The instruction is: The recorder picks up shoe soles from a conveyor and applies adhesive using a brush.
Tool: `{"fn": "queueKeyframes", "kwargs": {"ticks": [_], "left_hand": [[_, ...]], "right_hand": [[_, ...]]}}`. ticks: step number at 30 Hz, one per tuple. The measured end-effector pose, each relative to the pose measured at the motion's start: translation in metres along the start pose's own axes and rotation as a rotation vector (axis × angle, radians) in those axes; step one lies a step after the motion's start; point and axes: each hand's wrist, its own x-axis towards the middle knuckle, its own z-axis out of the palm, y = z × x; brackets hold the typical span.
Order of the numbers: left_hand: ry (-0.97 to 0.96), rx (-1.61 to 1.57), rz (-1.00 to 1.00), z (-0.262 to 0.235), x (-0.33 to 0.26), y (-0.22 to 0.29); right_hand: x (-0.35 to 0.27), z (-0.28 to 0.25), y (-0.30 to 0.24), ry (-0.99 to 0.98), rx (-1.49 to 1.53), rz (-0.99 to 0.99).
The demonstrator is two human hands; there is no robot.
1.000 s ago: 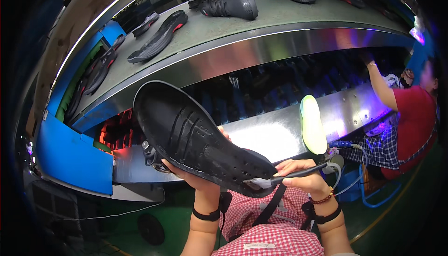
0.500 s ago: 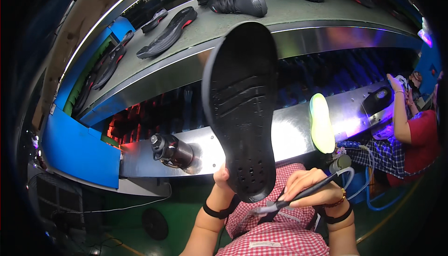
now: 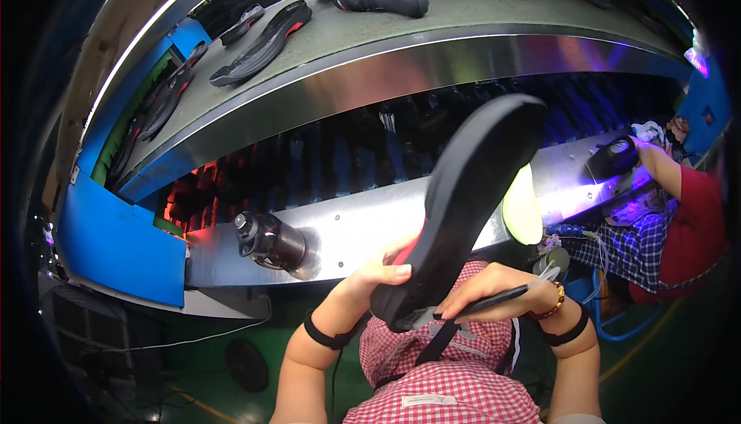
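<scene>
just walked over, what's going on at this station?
A person holds a black shoe sole tilted up in the left hand. The right hand grips a black-handled brush, its pale tip at the sole's near end; whether it touches is hard to tell. A dark bottle stands on the metal shelf, and a yellow-green sole is partly hidden behind the black one. At right, a co-worker in red reaches to a dark shoe.
</scene>
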Motion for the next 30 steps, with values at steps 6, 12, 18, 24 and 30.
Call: {"fn": "queueKeyframes", "kwargs": {"ticks": [6, 12, 18, 24, 30], "left_hand": [[0.198, -0.038, -0.284, 0.041, -0.008, 0.028], [0.128, 0.024, -0.322, 0.042, -0.003, 0.035], [0.169, -0.127, -0.434, 0.029, -0.006, 0.023], [0.343, -0.244, -0.488, 0.039, -0.009, 0.032], [0.451, -0.066, -0.286, 0.056, -0.021, 0.039]], "right_hand": [[-0.001, -0.016, -0.006, -0.053, 0.002, -0.153], [0.002, -0.021, -0.011, -0.263, -0.087, -0.059], [-0.007, -0.031, -0.020, -0.181, -0.090, -0.046], [-0.014, -0.034, -0.027, -0.050, -0.085, -0.106], [-0.022, -0.039, -0.022, -0.098, -0.144, -0.085]]}}
